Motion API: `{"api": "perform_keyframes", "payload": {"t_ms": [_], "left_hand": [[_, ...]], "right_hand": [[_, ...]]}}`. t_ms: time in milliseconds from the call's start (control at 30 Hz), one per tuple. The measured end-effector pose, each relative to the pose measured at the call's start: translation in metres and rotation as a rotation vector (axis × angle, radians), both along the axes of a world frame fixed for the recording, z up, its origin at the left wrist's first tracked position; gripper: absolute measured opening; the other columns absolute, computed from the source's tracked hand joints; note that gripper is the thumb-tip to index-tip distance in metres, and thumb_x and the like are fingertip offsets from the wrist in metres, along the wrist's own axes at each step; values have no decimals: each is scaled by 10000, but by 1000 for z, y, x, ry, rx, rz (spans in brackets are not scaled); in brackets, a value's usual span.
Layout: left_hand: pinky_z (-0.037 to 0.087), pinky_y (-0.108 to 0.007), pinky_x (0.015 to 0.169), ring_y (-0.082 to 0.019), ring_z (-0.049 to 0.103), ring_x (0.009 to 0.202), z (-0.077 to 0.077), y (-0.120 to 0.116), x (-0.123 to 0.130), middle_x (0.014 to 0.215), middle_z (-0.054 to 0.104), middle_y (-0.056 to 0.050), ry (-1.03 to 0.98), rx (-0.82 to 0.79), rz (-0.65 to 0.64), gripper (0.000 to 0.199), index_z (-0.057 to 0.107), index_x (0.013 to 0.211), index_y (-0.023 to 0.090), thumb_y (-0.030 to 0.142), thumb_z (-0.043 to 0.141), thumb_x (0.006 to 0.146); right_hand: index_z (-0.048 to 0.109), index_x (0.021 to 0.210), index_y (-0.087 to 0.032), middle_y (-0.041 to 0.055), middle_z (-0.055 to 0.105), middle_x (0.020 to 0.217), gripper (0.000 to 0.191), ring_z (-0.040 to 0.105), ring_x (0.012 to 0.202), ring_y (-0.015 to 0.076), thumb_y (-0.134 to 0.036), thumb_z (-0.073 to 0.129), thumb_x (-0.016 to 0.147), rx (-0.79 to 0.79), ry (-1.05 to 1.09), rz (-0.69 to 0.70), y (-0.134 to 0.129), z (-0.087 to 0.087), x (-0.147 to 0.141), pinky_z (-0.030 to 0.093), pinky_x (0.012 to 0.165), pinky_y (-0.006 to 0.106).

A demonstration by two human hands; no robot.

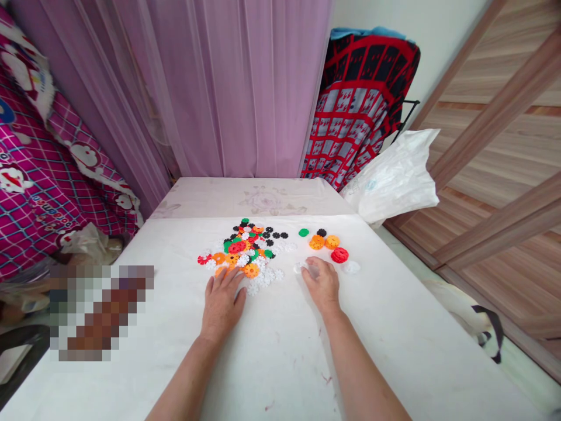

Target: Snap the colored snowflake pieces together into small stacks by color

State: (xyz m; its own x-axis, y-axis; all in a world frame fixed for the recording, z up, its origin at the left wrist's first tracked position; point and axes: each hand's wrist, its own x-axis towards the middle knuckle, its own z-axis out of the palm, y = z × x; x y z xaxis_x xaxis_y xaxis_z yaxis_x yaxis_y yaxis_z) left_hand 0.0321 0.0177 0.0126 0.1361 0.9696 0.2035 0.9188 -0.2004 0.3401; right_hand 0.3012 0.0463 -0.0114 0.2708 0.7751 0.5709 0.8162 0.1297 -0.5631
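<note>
Spreads left hand (222, 304) loosely over near edge of disc pile (245, 248), mid-table (272, 356); half-curls right hand (323, 285) at whitish disc (298, 268), can't tell if gripped, below coloured discs (317, 242); has room toward right edge.

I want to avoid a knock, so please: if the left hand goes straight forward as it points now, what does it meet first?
Likely the orange notched discs at the pile's near edge; the left hand's fingertips may already touch some, depth is unclear.
</note>
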Motion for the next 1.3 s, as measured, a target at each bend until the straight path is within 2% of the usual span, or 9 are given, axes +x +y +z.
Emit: {"api": "perform_keyframes", "payload": {"t_ms": [567,800,1300], "left_hand": [[263,-549,1141,-281,379,1391,3,0,1,1440,521,-10,12,-34,0,399,585,1285,272,289,426,920],[280,-550,1130,-277,397,1379,1,0,1,1424,538,-19,-3,-5,-1,396,596,1276,294,291,440,912],[271,-541,1137,-272,399,1378,1,0,1,1424,539,-18,-11,0,4,393,598,1272,296,280,440,913]], "right_hand": [[658,972,-230,28,711,944,214,576,928,222,-261,601,768,-168,-111,56,-1,3,-6,393,819,348],[652,1008,-230,31,711,990,261,573,958,231,-275,629,752,-210,-128,24,-2,4,-7,378,822,353],[656,997,-236,25,709,972,244,577,942,221,-258,607,759,-219,-124,48,0,5,-9,376,818,347]]}}
